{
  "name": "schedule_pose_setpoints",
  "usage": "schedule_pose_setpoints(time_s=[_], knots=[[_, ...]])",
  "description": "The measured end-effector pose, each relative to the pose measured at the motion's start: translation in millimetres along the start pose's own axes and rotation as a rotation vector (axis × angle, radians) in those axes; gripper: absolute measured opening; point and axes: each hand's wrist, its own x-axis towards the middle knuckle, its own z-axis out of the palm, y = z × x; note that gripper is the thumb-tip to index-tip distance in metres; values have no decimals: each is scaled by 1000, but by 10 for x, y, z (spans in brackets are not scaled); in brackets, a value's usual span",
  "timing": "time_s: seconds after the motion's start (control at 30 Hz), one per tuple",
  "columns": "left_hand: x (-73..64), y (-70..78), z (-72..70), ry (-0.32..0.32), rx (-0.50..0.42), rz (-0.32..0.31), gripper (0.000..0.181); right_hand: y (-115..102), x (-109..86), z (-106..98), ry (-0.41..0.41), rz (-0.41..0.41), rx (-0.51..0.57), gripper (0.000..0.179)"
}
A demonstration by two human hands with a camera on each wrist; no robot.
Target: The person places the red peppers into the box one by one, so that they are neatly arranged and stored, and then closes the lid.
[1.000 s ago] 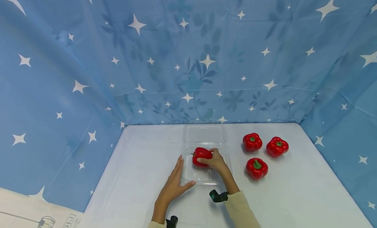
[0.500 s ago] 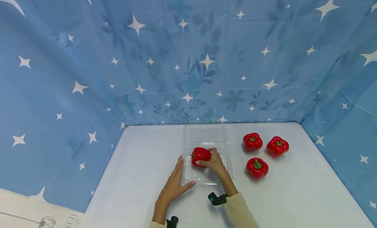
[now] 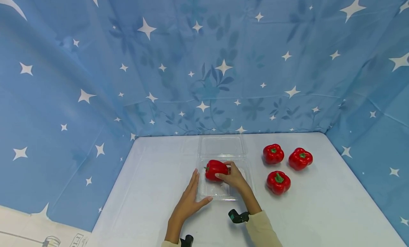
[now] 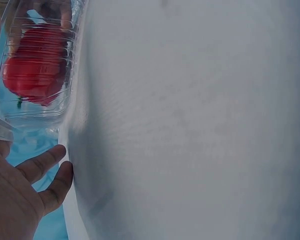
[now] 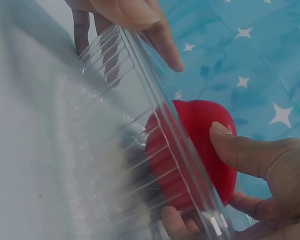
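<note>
A red bell pepper (image 3: 214, 170) lies on its side inside a clear plastic clamshell container (image 3: 212, 193), its green stem facing left. My right hand (image 3: 234, 176) holds the pepper from the right, thumb on the near side and fingers on the far side. In the right wrist view, the thumb presses the pepper (image 5: 210, 150) above the ribbed container wall. Along the container's left side rests my left hand (image 3: 187, 201), fingers straight and thumb spread by the near left corner. Through the clear wall, the left wrist view shows the pepper (image 4: 35, 75).
The container's lid (image 3: 221, 146) is folded back flat behind its base. To the right stand three more red bell peppers: one at the back (image 3: 273, 154), a pepper farther right (image 3: 300, 159) and a nearer pepper (image 3: 278, 182). A blue starry curtain (image 3: 204, 62) borders the white table (image 3: 153, 169).
The pepper has shifted slightly left within the container, with my right hand still on it. My left hand has stayed in place.
</note>
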Motion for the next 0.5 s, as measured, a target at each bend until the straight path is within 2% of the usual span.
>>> schedule_pose_setpoints(time_s=[0.5], knots=[[-1,-6,0,-5,-4,11,104,-3,-31,22,-7,-7,21,68]])
